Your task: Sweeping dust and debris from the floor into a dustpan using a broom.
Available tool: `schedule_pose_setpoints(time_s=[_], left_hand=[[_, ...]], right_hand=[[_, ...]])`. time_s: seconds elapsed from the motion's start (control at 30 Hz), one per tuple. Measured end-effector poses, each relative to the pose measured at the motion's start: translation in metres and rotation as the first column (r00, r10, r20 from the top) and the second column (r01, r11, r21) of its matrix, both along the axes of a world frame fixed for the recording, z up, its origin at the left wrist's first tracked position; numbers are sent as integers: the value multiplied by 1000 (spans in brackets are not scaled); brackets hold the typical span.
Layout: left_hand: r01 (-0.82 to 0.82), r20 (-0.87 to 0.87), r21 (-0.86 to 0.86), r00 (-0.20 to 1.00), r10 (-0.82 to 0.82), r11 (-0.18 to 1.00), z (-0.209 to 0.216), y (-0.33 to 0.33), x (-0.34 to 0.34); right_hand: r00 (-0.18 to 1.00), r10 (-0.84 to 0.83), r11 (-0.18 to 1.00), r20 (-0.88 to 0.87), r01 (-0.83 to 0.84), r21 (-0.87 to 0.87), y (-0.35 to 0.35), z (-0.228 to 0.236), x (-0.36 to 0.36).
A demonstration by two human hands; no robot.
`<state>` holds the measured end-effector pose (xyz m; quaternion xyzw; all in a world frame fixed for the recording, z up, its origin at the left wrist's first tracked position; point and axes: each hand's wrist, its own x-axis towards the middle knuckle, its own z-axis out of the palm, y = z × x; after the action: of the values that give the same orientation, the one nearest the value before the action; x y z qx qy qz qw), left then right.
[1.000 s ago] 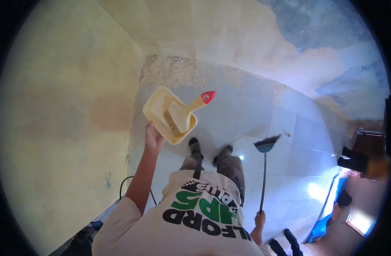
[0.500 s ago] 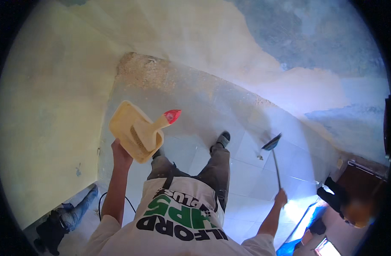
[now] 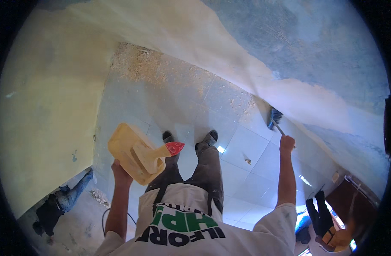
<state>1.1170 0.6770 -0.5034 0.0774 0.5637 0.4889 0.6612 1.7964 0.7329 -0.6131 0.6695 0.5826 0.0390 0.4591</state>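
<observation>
Black broom [image 3: 275,118] at wall edge [image 3: 230,82]

Feet [image 3: 211,137] stand a little apart, left forearm [image 3: 117,209] lifts in front of the body, left hand [image 3: 121,174] curls in a grip, right arm [image 3: 287,183] reaches forward and outward, right hand [image 3: 286,144] clenches fist-like.

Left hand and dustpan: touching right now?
Touching: the head view shows the left hand gripping the yellow dustpan by its edge.
</observation>
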Motion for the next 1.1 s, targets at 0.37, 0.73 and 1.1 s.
schedule_pose_setpoints(time_s=[0.37,0.73,1.1], left_hand=[[-376,158,-27,913,376,926,109,-51,-25],[-315,180,48,936,302,948,74,-24,-123],[-273,293,141,930,223,952,75,23,-106]], right_hand=[[915,185,981,-359,-195,7,65,89,-190],[742,-245,954,-624,300,-17,140,-18,-427],[631,-497,801,-596,597,-36,-101,98,-257]])
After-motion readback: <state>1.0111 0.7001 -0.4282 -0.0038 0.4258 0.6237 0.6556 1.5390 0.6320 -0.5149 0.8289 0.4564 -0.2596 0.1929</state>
